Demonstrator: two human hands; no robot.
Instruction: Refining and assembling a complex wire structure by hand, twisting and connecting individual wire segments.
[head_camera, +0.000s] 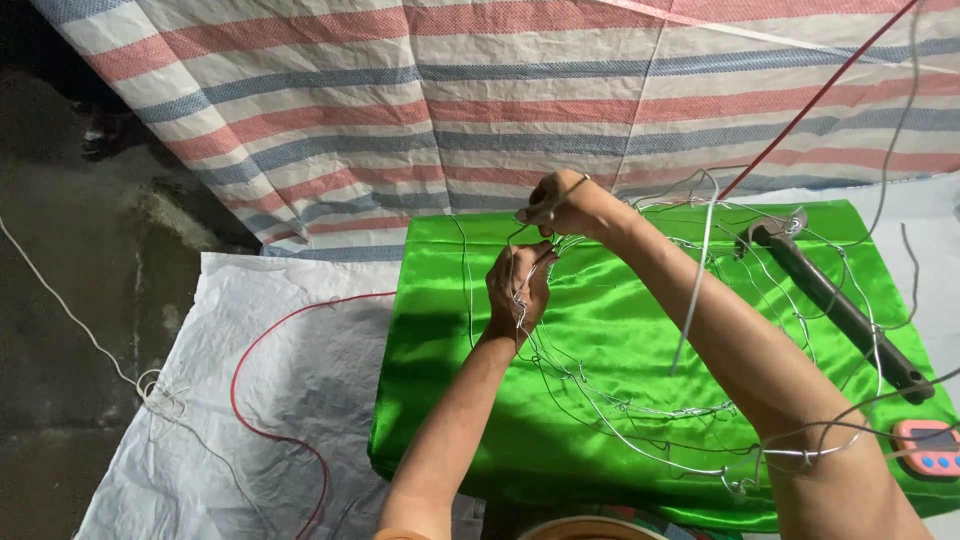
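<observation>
A striped tarp (420, 110) in red, blue and white fills the top of my view, and a white woven sheet (300, 400) lies on the dark floor to my left. On it sits the block draped in shiny green cloth (600, 340) that serves as my desk. Spread over that cloth is a loose wire frame (640, 410), thin silvery loops curving from under my hands across to my right forearm, where some strands lie over my wrist and elbow.

A red cord (262, 350) curls over the white sheet, and another red line runs up and away at the top right. A dark-handled tool (840, 310) lies slantwise on the right part of the green cloth, inside the wire loops. A small pink device with blue buttons (930, 448) sits at the right edge, partly cut off.

My right hand (570, 205) is closed, its fingers pinched tight on a strand of the wire at the far edge of the desk. My left hand (518, 285) is just below it, fingers curled narrow around a bunch of the same wire; the two hands nearly touch.

A round rim shows at the bottom edge; I cannot tell what is in it.
</observation>
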